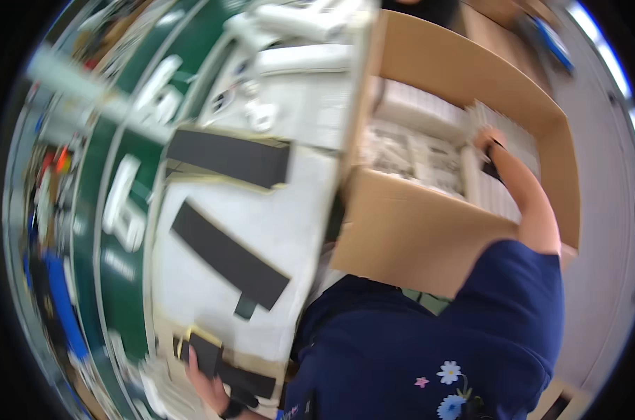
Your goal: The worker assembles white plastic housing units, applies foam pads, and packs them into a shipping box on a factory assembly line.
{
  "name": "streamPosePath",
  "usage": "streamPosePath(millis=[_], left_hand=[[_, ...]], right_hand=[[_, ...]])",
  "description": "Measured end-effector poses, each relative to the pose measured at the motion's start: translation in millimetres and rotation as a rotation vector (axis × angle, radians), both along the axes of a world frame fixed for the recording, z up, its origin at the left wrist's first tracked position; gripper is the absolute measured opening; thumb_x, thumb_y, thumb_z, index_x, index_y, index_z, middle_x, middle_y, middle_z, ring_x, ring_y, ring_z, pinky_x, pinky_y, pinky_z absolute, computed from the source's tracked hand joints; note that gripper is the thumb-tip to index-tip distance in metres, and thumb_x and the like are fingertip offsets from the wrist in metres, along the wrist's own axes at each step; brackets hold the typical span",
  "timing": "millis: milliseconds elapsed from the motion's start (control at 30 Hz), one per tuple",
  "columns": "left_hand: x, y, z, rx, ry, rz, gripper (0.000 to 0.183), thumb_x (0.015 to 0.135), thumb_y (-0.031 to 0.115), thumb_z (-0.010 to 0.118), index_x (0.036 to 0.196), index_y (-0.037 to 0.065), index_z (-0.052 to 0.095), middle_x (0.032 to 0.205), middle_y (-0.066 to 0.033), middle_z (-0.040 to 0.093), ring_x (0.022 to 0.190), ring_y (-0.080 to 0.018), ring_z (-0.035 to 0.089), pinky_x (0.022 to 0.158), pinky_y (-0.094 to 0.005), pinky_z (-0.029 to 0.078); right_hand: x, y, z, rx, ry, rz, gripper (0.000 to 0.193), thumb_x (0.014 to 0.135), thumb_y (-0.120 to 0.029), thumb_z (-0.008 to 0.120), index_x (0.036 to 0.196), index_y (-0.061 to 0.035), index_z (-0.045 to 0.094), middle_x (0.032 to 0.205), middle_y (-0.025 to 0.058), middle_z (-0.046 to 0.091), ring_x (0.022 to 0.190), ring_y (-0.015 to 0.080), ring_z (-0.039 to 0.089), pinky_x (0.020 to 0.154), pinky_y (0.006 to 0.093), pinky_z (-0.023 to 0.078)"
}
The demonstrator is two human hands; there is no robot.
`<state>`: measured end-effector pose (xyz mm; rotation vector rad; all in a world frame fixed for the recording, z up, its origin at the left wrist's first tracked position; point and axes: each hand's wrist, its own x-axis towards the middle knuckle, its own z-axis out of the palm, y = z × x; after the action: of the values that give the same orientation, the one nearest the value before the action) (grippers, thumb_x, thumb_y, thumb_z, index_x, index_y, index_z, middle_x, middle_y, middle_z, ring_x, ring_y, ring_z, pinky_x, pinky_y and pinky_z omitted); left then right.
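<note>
At the lower left, my left hand [204, 381] is closed around the edges of a small dark grey pad [205, 354] with a yellowish border showing behind it. Another dark strip [247, 380] lies beside that hand. My right arm stretches into a large open cardboard box [408, 224]. There my right hand [490, 138], with a black band at the wrist, touches the tops of white slab-like pieces [498, 115] packed in rows. Its fingers are smeared by motion, so their grip is unclear.
On the white worktop [261, 210] lie a long dark strip [230, 255] and a wide dark panel [230, 157] with yellowish edges. White moulded parts [303, 59] sit at its far end. Further left, a green surface [114, 294] carries more white parts [125, 203].
</note>
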<state>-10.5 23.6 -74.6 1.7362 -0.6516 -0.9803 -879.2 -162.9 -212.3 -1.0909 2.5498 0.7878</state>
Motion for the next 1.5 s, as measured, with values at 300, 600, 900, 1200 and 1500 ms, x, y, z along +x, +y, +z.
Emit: streamPosePath(millis=[300,600,900,1200,1500], left_hand=[[-26,-19,-2,-0.077,0.418,0.142,0.034,0.093,0.012,0.065,0.122,-0.001,0.056,0.114,-0.0077,0.064,0.1,-0.0154,0.064,0.087,-0.0299,0.054],[-16,23,-24,-0.109,0.532,0.26,0.037,0.091,0.011,0.066,0.124,-0.004,0.055,0.115,-0.0124,0.065,0.101,-0.0193,0.066,0.087,-0.031,0.055],[-7,-9,-16,-0.088,0.581,0.115,0.039,0.09,0.014,0.067,0.123,-0.004,0.055,0.114,-0.0113,0.065,0.1,-0.0182,0.066,0.088,-0.031,0.055],[-32,-12,-6,-0.063,0.402,-0.128,0.068,0.084,0.018,0.077,0.134,-0.007,0.039,0.12,-0.0181,0.06,0.11,-0.0218,0.061,0.093,-0.0322,0.05],[-38,4,-35,-0.163,-0.663,-0.05,0.071,0.077,0.015,0.079,0.137,0.003,0.041,0.141,-0.0217,0.038,0.13,-0.0387,0.039,0.108,-0.0425,0.036]], right_hand=[[315,-274,-18,-0.457,-0.422,0.916,0.04,0.087,-0.029,0.057,0.115,-0.0025,0.065,0.121,0.0186,0.064,0.115,0.0344,0.059,0.099,0.044,0.046],[294,-297,93,-0.615,-0.653,0.992,0.041,0.09,-0.027,0.056,0.121,-0.0006,0.059,0.125,0.0192,0.061,0.115,0.034,0.058,0.098,0.0435,0.046],[157,-211,198,-0.834,-0.791,0.641,0.044,0.093,-0.025,0.055,0.128,0.0012,0.052,0.128,0.0198,0.058,0.115,0.0336,0.057,0.098,0.0431,0.045],[132,-71,307,-1.162,-0.902,0.276,0.047,0.096,-0.024,0.054,0.134,0.0031,0.046,0.131,0.0204,0.055,0.115,0.0332,0.055,0.098,0.0426,0.045],[142,-9,339,-1.116,-0.791,0.93,0.058,0.088,-0.037,0.058,0.131,0.0015,0.054,0.137,0.0205,0.053,0.133,0.0359,0.044,0.112,0.0454,0.031]])
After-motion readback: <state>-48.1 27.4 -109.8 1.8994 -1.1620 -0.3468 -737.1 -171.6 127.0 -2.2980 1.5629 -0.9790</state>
